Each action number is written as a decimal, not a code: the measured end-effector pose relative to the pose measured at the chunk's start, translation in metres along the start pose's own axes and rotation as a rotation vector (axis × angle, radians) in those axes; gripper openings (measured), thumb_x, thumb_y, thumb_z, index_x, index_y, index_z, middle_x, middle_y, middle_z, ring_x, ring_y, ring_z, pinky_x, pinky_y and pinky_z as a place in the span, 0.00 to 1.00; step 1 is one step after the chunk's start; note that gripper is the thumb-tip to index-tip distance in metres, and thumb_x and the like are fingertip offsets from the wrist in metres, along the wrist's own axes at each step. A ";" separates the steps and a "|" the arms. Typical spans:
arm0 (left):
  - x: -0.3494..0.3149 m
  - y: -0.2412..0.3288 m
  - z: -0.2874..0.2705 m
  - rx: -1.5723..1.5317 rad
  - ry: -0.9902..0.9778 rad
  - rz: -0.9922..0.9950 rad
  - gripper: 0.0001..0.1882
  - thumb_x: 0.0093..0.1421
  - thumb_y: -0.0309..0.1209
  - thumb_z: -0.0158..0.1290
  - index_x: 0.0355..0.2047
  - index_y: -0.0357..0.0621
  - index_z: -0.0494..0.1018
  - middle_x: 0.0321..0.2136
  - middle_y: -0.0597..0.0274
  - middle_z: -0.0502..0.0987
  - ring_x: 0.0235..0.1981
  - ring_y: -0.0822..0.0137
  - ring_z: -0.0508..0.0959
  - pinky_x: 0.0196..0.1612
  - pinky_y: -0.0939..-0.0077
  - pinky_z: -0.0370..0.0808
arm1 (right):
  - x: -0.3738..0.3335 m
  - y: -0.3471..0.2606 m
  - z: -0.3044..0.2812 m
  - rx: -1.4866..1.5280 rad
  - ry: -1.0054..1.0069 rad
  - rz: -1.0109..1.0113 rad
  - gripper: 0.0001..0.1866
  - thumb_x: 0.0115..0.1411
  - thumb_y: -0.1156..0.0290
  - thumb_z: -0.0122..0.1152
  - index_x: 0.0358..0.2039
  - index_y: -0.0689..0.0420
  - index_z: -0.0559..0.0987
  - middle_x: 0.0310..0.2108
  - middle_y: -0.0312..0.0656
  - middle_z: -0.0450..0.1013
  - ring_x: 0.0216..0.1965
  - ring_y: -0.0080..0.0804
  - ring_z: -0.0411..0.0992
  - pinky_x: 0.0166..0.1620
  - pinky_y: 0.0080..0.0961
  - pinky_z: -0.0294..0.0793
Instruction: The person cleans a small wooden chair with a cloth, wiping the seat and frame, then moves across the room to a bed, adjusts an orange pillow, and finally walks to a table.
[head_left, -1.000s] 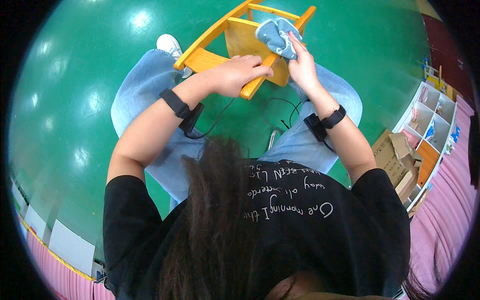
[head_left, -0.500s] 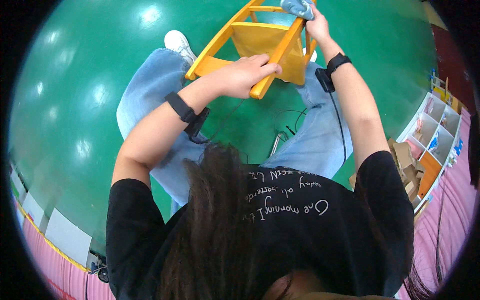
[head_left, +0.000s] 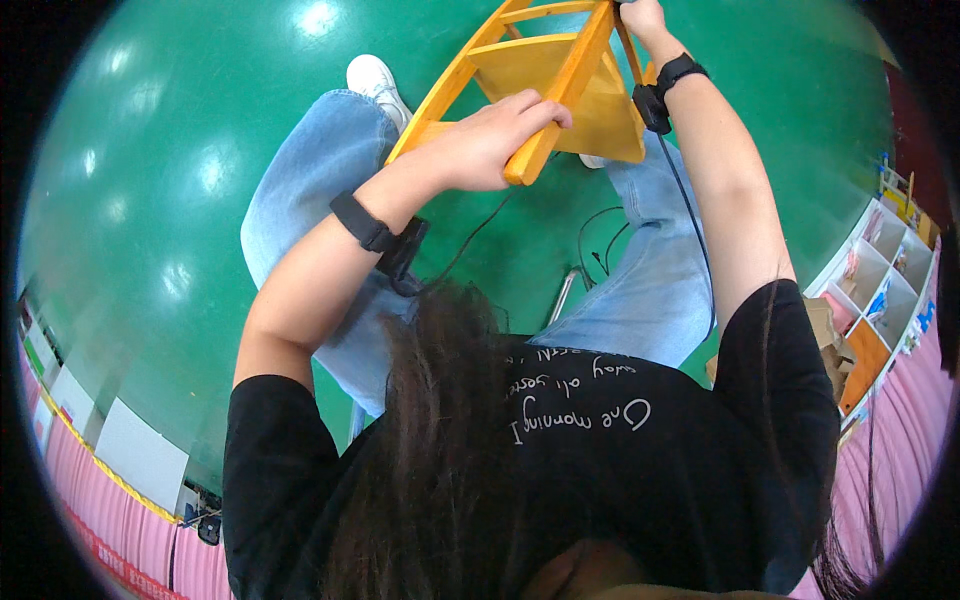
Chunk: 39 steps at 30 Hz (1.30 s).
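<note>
A small yellow wooden chair (head_left: 535, 68) is tipped over between my knees, its flat panel and rails showing. My left hand (head_left: 500, 135) is closed round the near end of a thick wooden rail (head_left: 570, 80), fingers curled over its edge. At the top edge of the view, my right hand (head_left: 643, 17) is beside the far end of that same rail. Its fingers are partly cut off by the frame. Only a sliver of the blue cloth it holds shows there.
Black straps with small boxes and cables circle both wrists. A metal rod (head_left: 563, 297) and thin black cables lie on the green floor (head_left: 190, 250) between my legs. White shelving (head_left: 880, 265) and cardboard (head_left: 830, 340) stand at the right. A white panel (head_left: 140, 455) is at the lower left.
My right hand has slid farther away along the rail, taking the blue cloth mostly out of view. The chair has shifted slightly right and up, with my left hand still on it.
</note>
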<state>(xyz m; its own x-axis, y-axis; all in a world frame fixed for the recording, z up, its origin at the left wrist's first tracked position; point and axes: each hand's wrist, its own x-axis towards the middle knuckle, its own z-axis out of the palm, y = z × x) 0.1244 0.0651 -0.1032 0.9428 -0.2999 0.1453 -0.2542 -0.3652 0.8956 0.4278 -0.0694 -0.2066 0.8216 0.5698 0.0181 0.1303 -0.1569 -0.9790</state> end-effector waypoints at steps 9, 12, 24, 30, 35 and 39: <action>0.002 0.008 0.012 0.073 -0.118 -0.025 0.34 0.32 0.17 0.52 0.44 0.47 0.60 0.36 0.55 0.64 0.43 0.51 0.66 0.44 0.65 0.65 | -0.066 -0.011 -0.045 -0.571 0.041 0.045 0.25 0.49 0.78 0.48 0.51 0.54 0.66 0.43 0.50 0.70 0.45 0.41 0.67 0.48 0.29 0.64; -0.001 0.008 0.016 0.115 -0.144 -0.009 0.34 0.32 0.17 0.53 0.44 0.48 0.60 0.36 0.55 0.64 0.42 0.51 0.66 0.42 0.65 0.65 | -0.079 0.010 -0.059 -0.850 0.068 -0.025 0.26 0.48 0.80 0.45 0.51 0.53 0.66 0.40 0.51 0.71 0.44 0.45 0.69 0.46 0.32 0.66; -0.001 0.003 0.011 0.020 -0.030 -0.011 0.31 0.34 0.19 0.52 0.43 0.46 0.60 0.37 0.55 0.65 0.43 0.52 0.65 0.45 0.65 0.65 | -0.146 0.069 -0.075 -0.914 -0.002 0.041 0.35 0.43 0.84 0.42 0.56 0.55 0.58 0.55 0.49 0.56 0.55 0.42 0.57 0.55 0.29 0.59; -0.005 0.006 0.016 0.091 -0.090 -0.007 0.30 0.35 0.19 0.52 0.43 0.47 0.61 0.36 0.55 0.65 0.42 0.52 0.66 0.45 0.65 0.65 | -0.167 0.086 -0.104 -1.163 -0.254 0.347 0.32 0.44 0.82 0.45 0.55 0.57 0.60 0.56 0.48 0.55 0.55 0.42 0.58 0.56 0.29 0.58; 0.000 0.011 0.020 0.105 -0.146 0.004 0.30 0.35 0.20 0.52 0.43 0.48 0.61 0.36 0.55 0.65 0.42 0.52 0.66 0.44 0.65 0.64 | -0.184 0.097 -0.110 -1.017 -0.033 0.492 0.33 0.44 0.80 0.46 0.56 0.57 0.59 0.57 0.47 0.54 0.55 0.41 0.57 0.56 0.27 0.58; -0.014 0.001 0.021 0.119 -0.086 -0.001 0.29 0.35 0.19 0.52 0.42 0.47 0.62 0.36 0.55 0.65 0.42 0.52 0.66 0.44 0.65 0.64 | -0.181 0.066 -0.070 -0.749 0.057 0.734 0.30 0.44 0.79 0.46 0.52 0.56 0.64 0.48 0.50 0.65 0.49 0.42 0.65 0.49 0.29 0.64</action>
<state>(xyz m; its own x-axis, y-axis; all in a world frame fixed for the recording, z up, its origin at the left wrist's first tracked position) 0.1066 0.0500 -0.1133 0.9226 -0.3717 0.1034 -0.2817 -0.4657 0.8389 0.3266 -0.2393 -0.2607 0.8604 0.0969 -0.5003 -0.1161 -0.9187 -0.3776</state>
